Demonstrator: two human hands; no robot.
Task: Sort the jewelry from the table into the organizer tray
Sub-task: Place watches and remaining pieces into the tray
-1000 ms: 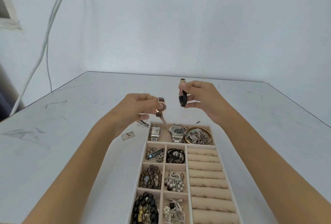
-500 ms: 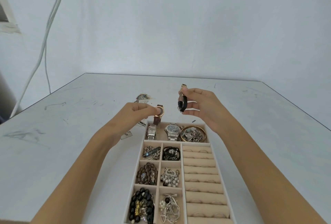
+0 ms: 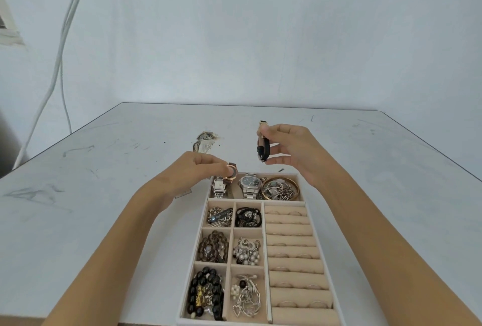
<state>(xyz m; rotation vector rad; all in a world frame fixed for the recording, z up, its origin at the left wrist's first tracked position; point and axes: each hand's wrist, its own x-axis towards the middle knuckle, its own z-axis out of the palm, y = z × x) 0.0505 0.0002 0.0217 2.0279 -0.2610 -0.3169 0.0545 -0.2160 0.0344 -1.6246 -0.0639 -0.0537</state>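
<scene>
A beige organizer tray [image 3: 263, 260] lies on the white table, its compartments filled with bracelets, chains and pearl pieces, with ring rolls on the right. My left hand [image 3: 198, 170] pinches a rose-gold watch with a brown strap [image 3: 231, 172] just above the tray's top-left compartment, over a silver square watch [image 3: 218, 187]. My right hand [image 3: 289, 148] holds a black-strapped watch [image 3: 263, 147] upright above the table, behind the tray. A steel watch [image 3: 249, 185] and a gold bangle [image 3: 280, 188] lie in the top row.
A small pile of silvery jewelry [image 3: 206, 140] sits on the table [image 3: 104, 195] behind my left hand. A small flat silver piece [image 3: 184, 194] peeks out below my left wrist. White cables [image 3: 62, 46] hang down the wall at left.
My left hand has lowered the brown-strap watch toward the tray's top-left compartment. My right hand stays raised with the black watch. The view shifted, showing the jewelry pile behind.
</scene>
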